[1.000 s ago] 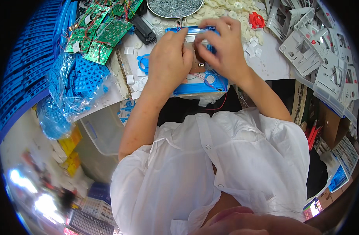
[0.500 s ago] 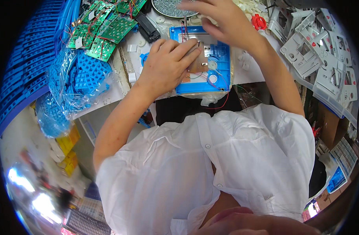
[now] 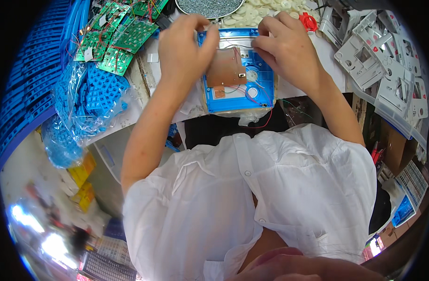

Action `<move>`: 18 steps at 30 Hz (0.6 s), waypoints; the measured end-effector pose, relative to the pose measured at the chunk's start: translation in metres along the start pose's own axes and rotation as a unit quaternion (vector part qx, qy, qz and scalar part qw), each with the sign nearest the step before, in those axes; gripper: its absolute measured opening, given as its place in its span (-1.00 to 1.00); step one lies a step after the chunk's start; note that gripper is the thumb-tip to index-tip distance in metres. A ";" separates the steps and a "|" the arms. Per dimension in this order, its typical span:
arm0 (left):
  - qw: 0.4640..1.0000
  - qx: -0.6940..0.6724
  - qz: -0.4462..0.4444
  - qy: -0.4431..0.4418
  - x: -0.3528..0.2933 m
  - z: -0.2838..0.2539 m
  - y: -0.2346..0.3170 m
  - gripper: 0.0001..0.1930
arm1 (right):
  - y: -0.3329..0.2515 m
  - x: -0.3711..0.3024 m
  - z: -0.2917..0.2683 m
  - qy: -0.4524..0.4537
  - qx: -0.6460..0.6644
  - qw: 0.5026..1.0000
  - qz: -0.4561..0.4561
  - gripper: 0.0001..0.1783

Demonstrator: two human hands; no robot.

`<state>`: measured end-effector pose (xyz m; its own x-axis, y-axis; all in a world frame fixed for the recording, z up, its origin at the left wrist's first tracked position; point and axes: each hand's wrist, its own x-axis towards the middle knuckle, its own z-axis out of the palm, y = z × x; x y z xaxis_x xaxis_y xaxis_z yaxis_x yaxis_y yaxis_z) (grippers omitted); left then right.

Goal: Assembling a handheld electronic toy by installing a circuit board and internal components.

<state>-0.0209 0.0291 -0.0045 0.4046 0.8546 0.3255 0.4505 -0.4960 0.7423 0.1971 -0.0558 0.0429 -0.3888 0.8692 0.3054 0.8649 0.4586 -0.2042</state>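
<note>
A blue plastic casing (image 3: 238,104) lies open in front of me, with a brown circuit board (image 3: 226,70), a small copper-coloured piece (image 3: 219,92) and thin red wires (image 3: 242,89) inside. My left hand (image 3: 184,54) is over the casing's far left corner, thumb and forefinger curled close together; what they hold, if anything, is too small to make out. At the far right side, my right hand (image 3: 289,51) pinches what looks like a thin dark wire (image 3: 238,45) running across the casing's far part.
Green circuit boards (image 3: 118,37) and bagged blue keypad parts (image 3: 99,86) lie at left, beside stacked blue casings (image 3: 31,75). A round tray of screws (image 3: 209,6) and pale discs (image 3: 254,13) stand at the back. A red part (image 3: 308,21) and white panels (image 3: 364,61) are at right.
My left hand has lifted off the circuit board and moved away from me to the left, uncovering the board. My right hand has come down from the screw tray to the casing's right side.
</note>
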 end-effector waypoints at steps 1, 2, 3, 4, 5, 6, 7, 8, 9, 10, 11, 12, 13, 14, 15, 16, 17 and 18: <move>0.998 0.060 0.024 -0.012 0.007 0.003 -0.003 -0.78 | -0.001 -0.001 0.000 -0.004 0.001 1.000 0.002 -0.83; 0.991 0.120 0.048 -0.024 0.013 0.006 -0.008 -0.80 | -0.002 -0.001 0.001 -0.008 0.001 1.000 0.004 -0.83; 0.981 0.179 0.072 -0.036 0.017 0.008 -0.010 -0.81 | -0.002 -0.001 0.002 -0.012 0.002 1.000 0.005 -0.82; 0.983 0.159 0.090 -0.035 0.018 0.010 -0.011 -0.82 | -0.001 -0.001 0.003 0.000 0.005 1.000 0.001 -0.82; 0.984 0.138 0.107 -0.035 0.018 0.012 -0.013 -0.83 | 0.001 0.000 0.004 0.012 0.008 1.000 -0.003 -0.82; 0.985 0.118 0.123 -0.035 0.018 0.013 -0.013 -0.84 | 0.002 0.000 0.004 0.024 0.012 1.000 -0.008 -0.82; 0.983 0.104 0.152 -0.018 0.018 0.014 -0.014 -0.85 | 0.003 -0.002 0.005 0.013 0.012 1.000 -0.007 -0.82; 0.980 0.090 0.180 -0.002 0.018 0.013 -0.014 -0.86 | 0.003 -0.004 0.005 0.003 0.012 1.000 -0.007 -0.82; 0.975 0.076 0.207 0.014 0.018 0.013 -0.014 -0.87 | 0.003 -0.006 0.006 -0.008 0.012 1.000 -0.006 -0.82; 0.980 0.053 0.190 -0.018 0.019 0.010 -0.005 -0.88 | 0.002 -0.008 0.006 -0.008 0.022 1.000 -0.010 -0.81; 0.983 0.030 0.172 -0.051 0.020 0.003 0.010 -0.90 | 0.000 -0.010 0.007 -0.008 0.033 0.999 -0.013 -0.81; 0.984 0.007 0.154 -0.084 0.021 0.001 0.017 -0.91 | -0.002 -0.012 0.009 -0.007 0.043 0.999 -0.017 -0.81; 0.983 -0.005 0.169 -0.077 0.019 0.005 0.010 -0.90 | -0.004 -0.012 0.010 -0.004 0.047 0.999 -0.018 -0.81; 0.980 -0.018 0.185 -0.069 0.018 0.012 -0.002 -0.90 | -0.006 -0.011 0.011 -0.001 0.049 0.999 -0.020 -0.81; 0.977 -0.032 0.200 -0.061 0.017 0.016 -0.012 -0.89 | -0.007 -0.010 0.011 0.001 0.052 0.998 -0.022 -0.80; 0.974 -0.026 0.214 -0.072 0.019 0.016 -0.013 -0.89 | -0.006 -0.012 0.013 0.000 0.052 0.998 -0.020 -0.81; 0.970 -0.021 0.228 -0.084 0.021 0.015 -0.013 -0.90 | -0.003 -0.015 0.016 -0.002 0.053 0.998 -0.019 -0.81; 0.966 -0.016 0.242 -0.095 0.023 0.015 -0.013 -0.90 | -0.002 -0.017 0.017 -0.003 0.053 0.998 -0.017 -0.81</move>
<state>-0.0057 0.0527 -0.0158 0.7018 0.4789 0.5274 0.1490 -0.8226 0.5487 0.1964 -0.0683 0.0224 -0.4195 0.8541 0.3076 0.8129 0.5042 -0.2915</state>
